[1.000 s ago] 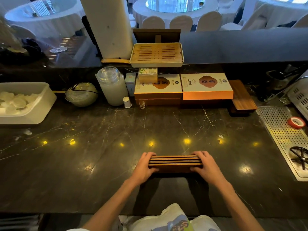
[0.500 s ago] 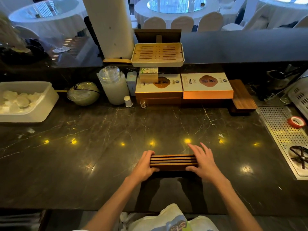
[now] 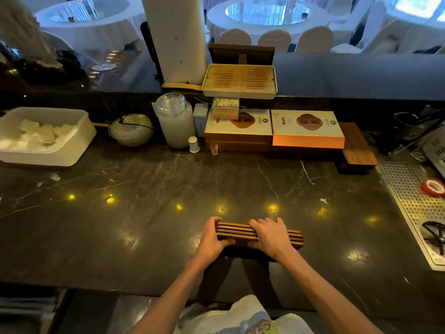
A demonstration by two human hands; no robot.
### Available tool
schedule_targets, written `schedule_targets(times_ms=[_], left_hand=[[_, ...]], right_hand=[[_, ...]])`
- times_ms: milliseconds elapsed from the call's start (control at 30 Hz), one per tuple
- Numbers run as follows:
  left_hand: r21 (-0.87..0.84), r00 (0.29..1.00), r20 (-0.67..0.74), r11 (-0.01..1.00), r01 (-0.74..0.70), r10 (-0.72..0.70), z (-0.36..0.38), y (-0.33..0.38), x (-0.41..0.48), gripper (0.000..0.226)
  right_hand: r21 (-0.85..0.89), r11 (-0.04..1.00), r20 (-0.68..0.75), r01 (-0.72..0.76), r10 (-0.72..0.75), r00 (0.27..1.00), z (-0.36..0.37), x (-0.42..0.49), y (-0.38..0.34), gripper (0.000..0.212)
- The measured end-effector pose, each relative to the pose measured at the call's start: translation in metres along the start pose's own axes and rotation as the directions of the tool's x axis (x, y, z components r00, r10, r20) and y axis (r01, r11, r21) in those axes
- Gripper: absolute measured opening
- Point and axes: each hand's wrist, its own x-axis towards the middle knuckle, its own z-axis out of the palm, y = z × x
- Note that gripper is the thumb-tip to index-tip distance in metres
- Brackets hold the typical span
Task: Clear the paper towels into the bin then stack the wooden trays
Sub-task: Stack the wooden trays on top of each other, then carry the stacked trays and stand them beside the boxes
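The right hand (image 3: 271, 236), which was lifting off the far end of the stack of wooden trays (image 3: 260, 235), is now lying across its middle, fingers curling over the far edge and thumb tucked under the near side; the left hand (image 3: 213, 239) is still clasping the stack's left end; the stack is sitting near the desk's (image 3: 144, 225) front edge, roughly central; a white bin (image 3: 60, 153) holding crumpled paper towels (image 3: 41, 136) is resting at the desk's far left.
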Motion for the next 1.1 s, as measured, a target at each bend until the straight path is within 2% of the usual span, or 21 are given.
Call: schedule_targets(times_ms=[67,100,133,167,233,267,300,367,433,500,600,700,800,867,967,1100], left_hand=[[-0.136,0.993,-0.082,0.988,0.076,-0.088,0.006,0.004,-0.005,0.082],[-0.201,0.985,-0.098,0.972,0.118,-0.140,0.011,0.008,-0.009,0.088],[-0.267,0.981,-0.074,0.951,0.154,-0.180,0.016,0.013,-0.012,0.089],[-0.333,0.978,0.000,0.922,0.198,-0.210,0.022,0.020,-0.016,0.087],[-0.411,0.945,0.226,0.856,0.314,-0.238,0.033,0.038,-0.024,0.076],[-0.397,0.931,0.287,0.857,0.329,-0.225,0.038,0.048,-0.026,0.075],[-0.366,0.931,0.303,0.877,0.311,-0.203,0.041,0.056,-0.026,0.078],[-0.304,0.944,0.283,0.917,0.258,-0.172,0.045,0.072,-0.022,0.085],[-0.233,0.941,0.295,0.942,0.240,-0.167,0.050,0.086,-0.022,0.079],[-0.179,0.936,0.305,0.955,0.237,-0.175,0.057,0.097,-0.028,0.074],[-0.109,0.931,0.291,0.959,0.261,-0.221,0.070,0.104,-0.046,0.089],[-0.149,0.928,0.283,0.944,0.294,-0.244,0.086,0.107,-0.067,0.097],[-0.219,0.942,0.203,0.925,0.311,-0.269,0.100,0.116,-0.081,0.095],[-0.231,0.944,0.162,0.919,0.320,-0.288,0.104,0.122,-0.087,0.092],[-0.217,0.950,0.135,0.927,0.305,-0.281,0.105,0.129,-0.094,0.084],[-0.216,0.956,0.016,0.932,0.290,-0.293,0.107,0.125,-0.110,0.080]], right_hand=[[0.144,0.986,-0.048,-0.083,0.091,0.995,-0.004,-0.007,0.004,0.047],[0.274,0.952,-0.061,-0.136,0.159,0.985,-0.008,-0.013,0.006,0.048],[0.442,0.876,-0.044,-0.192,0.235,0.971,-0.012,-0.019,0.008,0.049],[0.627,0.740,0.021,-0.244,0.297,0.955,-0.017,-0.025,0.010,0.050],[0.909,0.310,0.158,-0.280,0.366,0.917,-0.026,-0.034,0.010,0.051],[0.960,0.104,0.200,-0.262,0.402,0.893,-0.029,-0.038,0.009,0.048],[0.969,-0.046,0.239,-0.245,0.438,0.866,-0.032,-0.041,0.010,0.048],[0.942,-0.246,0.322,-0.229,0.461,0.827,-0.035,-0.048,0.013,0.060],[0.902,-0.379,0.376,-0.208,0.450,0.810,-0.034,-0.059,0.019,0.071],[0.878,-0.433,0.401,-0.204,0.433,0.807,-0.032,-0.068,0.028,0.074],[0.879,-0.441,0.385,-0.180,0.435,0.814,-0.041,-0.068,0.052,0.075],[0.919,-0.360,0.331,-0.160,0.486,0.809,-0.059,-0.053,0.086,0.074],[0.951,-0.250,0.287,-0.184,0.484,0.827,-0.067,-0.050,0.097,0.070],[0.963,-0.189,0.259,-0.191,0.473,0.842,-0.062,-0.062,0.089,0.080],[0.957,-0.187,0.284,-0.223,0.431,0.856,-0.044,-0.096,0.068,0.088],[0.937,-0.200,0.342,-0.287,0.353,0.871,-0.015,-0.155,0.033,0.087]])
